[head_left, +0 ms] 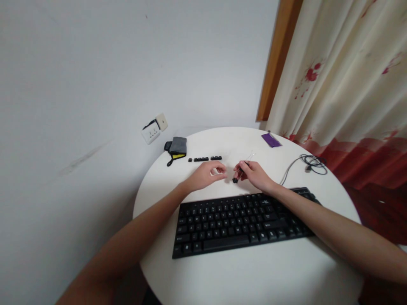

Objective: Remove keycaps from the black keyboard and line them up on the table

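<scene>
My right hand (251,173) is closed around what looks like a wire keycap puller (244,167), its thin wires showing above and below the fingers. At the puller's lower end is a small black keycap (235,180), just above or at the table. My left hand (209,174) is close by on the left, fingers curved and a little apart, with nothing visible in them. Below both hands lies a black keyboard (225,242), and my right forearm crosses over its right part. The top row of the keyboard shows places without keycaps.
Several black keycaps (201,159) stand in a row behind my left hand on the round white table (248,271). A grey and yellow cloth (178,146) lies at the back left, a purple packet (271,140) at the back right. A coiled cable (313,163) rests at the right.
</scene>
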The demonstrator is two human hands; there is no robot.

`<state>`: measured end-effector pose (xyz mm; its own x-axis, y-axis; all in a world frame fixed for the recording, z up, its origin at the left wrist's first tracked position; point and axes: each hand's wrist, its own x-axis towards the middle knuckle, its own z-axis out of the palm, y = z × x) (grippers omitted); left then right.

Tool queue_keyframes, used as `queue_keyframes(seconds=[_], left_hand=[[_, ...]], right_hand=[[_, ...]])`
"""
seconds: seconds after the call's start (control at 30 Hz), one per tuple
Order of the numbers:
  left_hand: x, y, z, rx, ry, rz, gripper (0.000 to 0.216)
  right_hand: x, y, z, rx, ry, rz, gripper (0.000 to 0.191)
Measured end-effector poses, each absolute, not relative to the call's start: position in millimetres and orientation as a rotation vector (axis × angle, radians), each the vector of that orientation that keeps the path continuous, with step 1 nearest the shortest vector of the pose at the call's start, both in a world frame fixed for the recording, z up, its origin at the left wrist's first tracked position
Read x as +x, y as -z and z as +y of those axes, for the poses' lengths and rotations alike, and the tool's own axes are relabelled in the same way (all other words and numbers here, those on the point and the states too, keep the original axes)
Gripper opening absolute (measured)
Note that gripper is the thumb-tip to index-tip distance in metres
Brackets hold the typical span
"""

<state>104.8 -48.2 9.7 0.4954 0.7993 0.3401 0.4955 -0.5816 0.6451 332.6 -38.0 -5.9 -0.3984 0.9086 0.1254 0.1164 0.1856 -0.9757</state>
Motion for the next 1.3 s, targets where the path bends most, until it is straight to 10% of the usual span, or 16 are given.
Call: queue_keyframes(seconds=[1.3], left_hand=[[118, 3, -53, 2.585, -0.946, 0.932, 0.014]], right_hand=[[329, 4, -42, -0.968, -1.336, -1.723, 0.047]])
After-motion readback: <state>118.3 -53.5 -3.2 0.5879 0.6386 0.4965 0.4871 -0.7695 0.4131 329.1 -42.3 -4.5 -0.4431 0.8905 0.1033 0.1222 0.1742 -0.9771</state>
